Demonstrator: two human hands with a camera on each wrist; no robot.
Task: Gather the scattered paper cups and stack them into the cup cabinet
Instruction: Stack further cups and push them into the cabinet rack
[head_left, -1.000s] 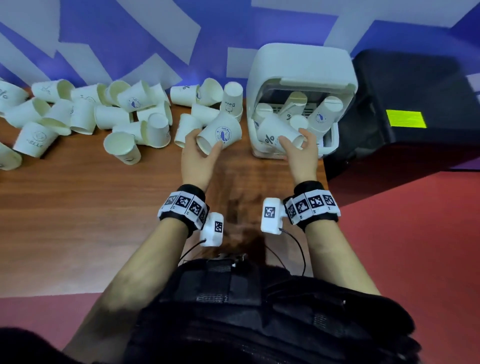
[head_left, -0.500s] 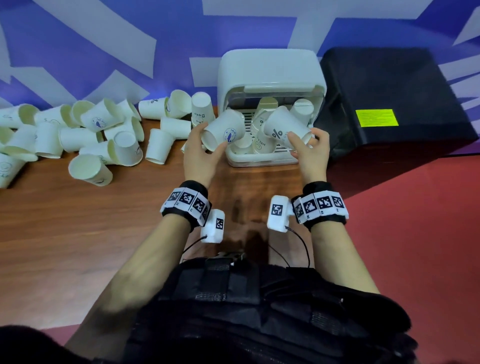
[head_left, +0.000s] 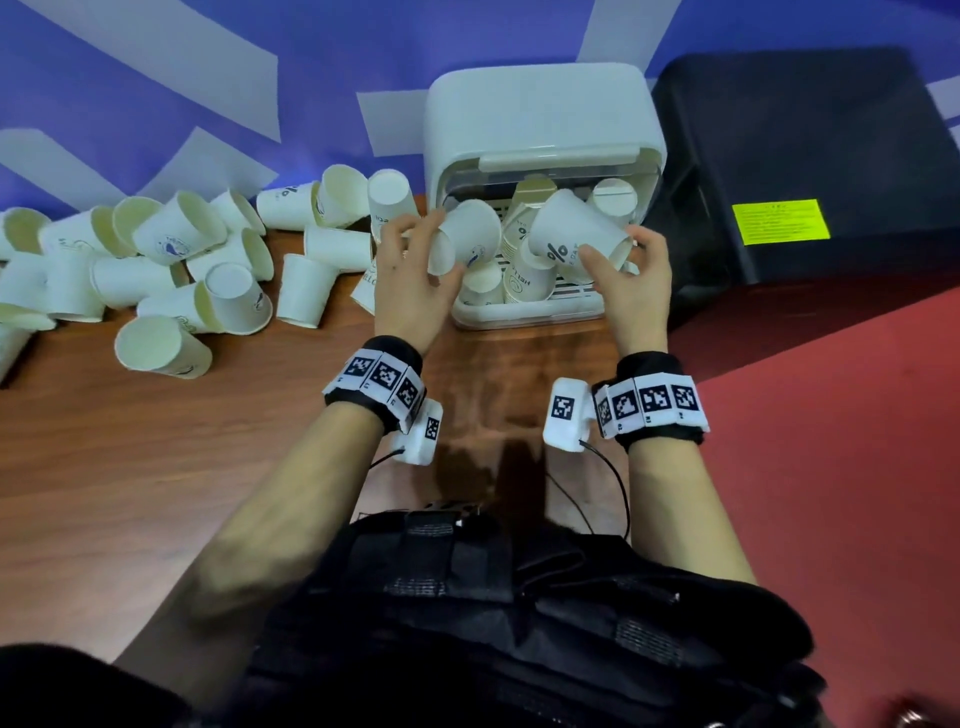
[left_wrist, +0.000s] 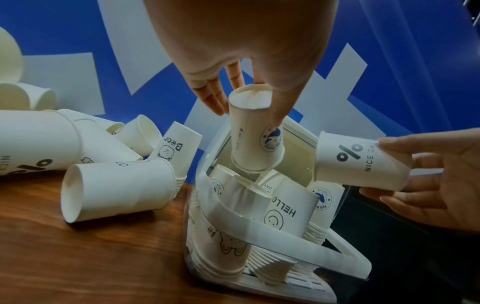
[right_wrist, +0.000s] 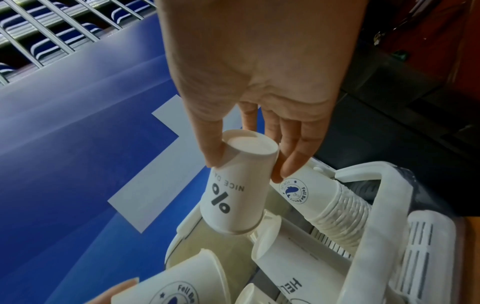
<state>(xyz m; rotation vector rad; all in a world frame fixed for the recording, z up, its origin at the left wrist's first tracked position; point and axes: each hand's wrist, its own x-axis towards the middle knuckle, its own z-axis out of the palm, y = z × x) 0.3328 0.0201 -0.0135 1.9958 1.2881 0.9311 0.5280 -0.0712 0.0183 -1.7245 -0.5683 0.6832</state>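
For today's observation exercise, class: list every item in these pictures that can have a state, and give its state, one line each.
Left hand: holds the blue-logo cup, mouth down, above the cabinet.
Right hand: pinches the percent cup, tilted, above the cabinet.
Cup cabinet: open at the front, with stacks of inverted cups inside.
Scattered cups: loose on the wooden table, most lying on their sides.
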